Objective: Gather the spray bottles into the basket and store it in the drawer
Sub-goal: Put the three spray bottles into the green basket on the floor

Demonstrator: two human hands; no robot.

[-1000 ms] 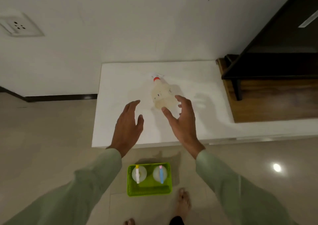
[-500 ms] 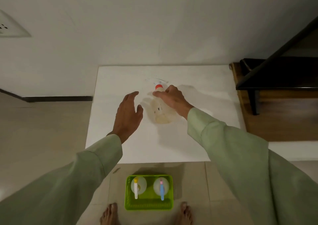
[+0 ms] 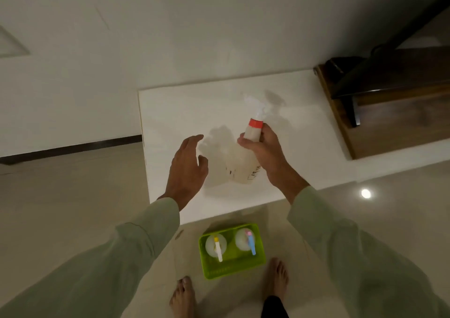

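Change since earlier frame: right hand (image 3: 264,151) has closed round the neck of the spray bottle (image 3: 243,162) and begun to draw it toward the body; earlier the fingers only touched the cap area; left hand (image 3: 188,169) has kept its place beside the bottle
Right hand state: fingers and thumb wrapped round the bottle just below the red collar (image 3: 255,123); firm hold
Left hand state: open, fingers spread, holding nothing; hovers just left of the bottle, apart from it
Bottle position: over the white table (image 3: 170,113), near its front edge; whether the base touches the surface cannot be told
Basket position: green basket (image 3: 207,264) on the floor in front of the table, between the bare feet; two spray bottles (image 3: 216,244) stand upright in its rear half; front half looks free
Step in hand: carry the third bottle down into the basket
Method: keep the bottle upright; grip stays under the collar, clear of the trigger; lower straight into the free front half; steady the base with the left hand if it swings
Risk: knocking the standing bottles; release only once the base is seated
Remaining: drawer storage not yet done; no drawer identifiable in view
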